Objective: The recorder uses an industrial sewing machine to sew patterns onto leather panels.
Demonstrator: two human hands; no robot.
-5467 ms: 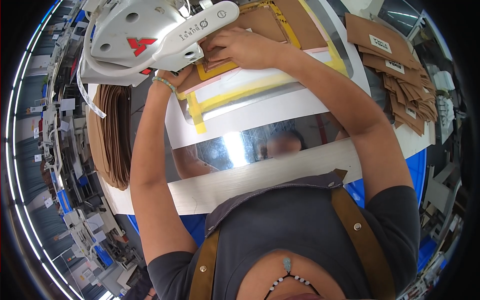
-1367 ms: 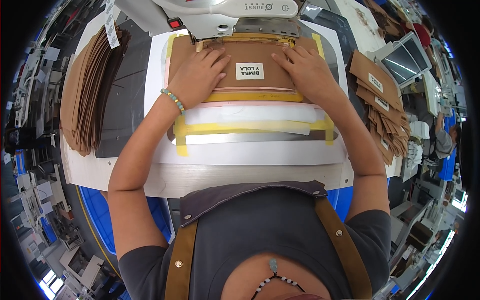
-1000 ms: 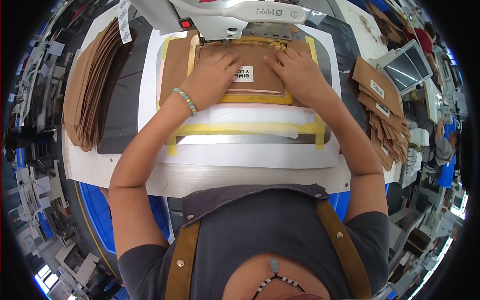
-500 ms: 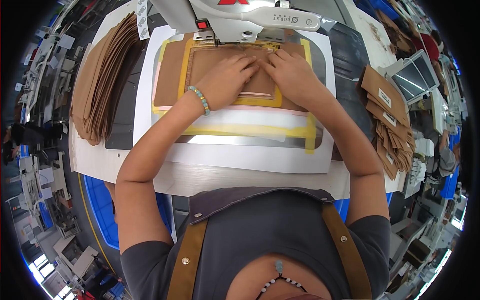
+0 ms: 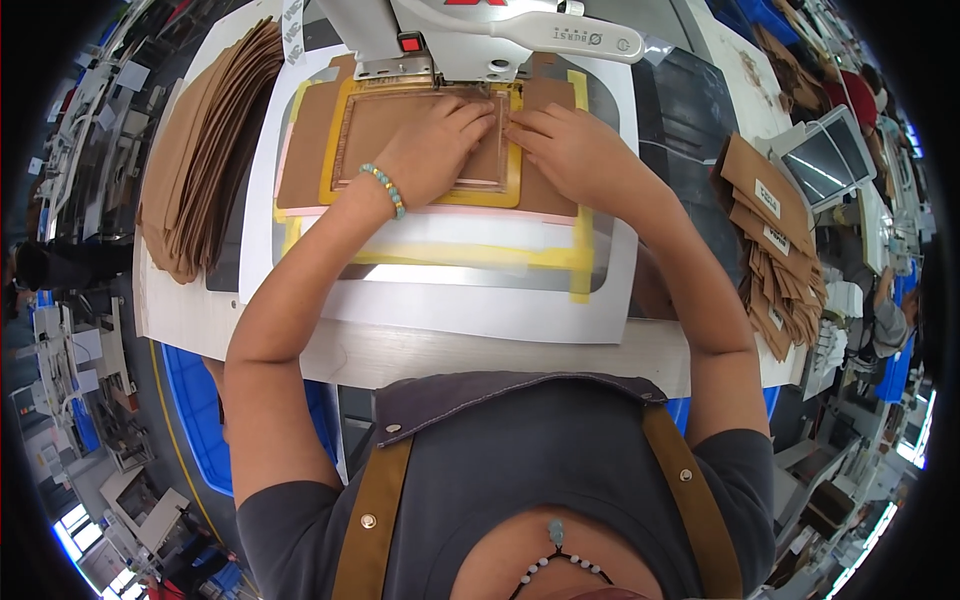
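Under the sewing machine head [image 5: 445, 45], a brown fabric piece [image 5: 548, 185] lies on a white template sheet [image 5: 480, 310] edged with yellow tape. A rectangular yellow frame [image 5: 340, 125] rests on the fabric, around a narrower clear-edged border. My left hand [image 5: 432, 150], a beaded bracelet at its wrist, lies on the fabric inside the frame with fingers stretched toward the needle area. My right hand [image 5: 578, 155] rests at the frame's right side, fingers extended and lightly bent, fingertips on its edge. Neither hand grips anything visible. The needle itself is hard to make out.
A thick stack of brown pieces [image 5: 205, 160] stands at the left. Labelled brown pieces [image 5: 775, 235] lie piled at the right, beside a tilted screen [image 5: 820, 160]. A grey machine arm [image 5: 560, 38] overhangs the work. Blue bins [image 5: 195, 420] sit below the table edge.
The template, with fabric and frame, has slid to the left under the machine head. My left hand has shifted left with it; my right hand now touches the frame's right edge.
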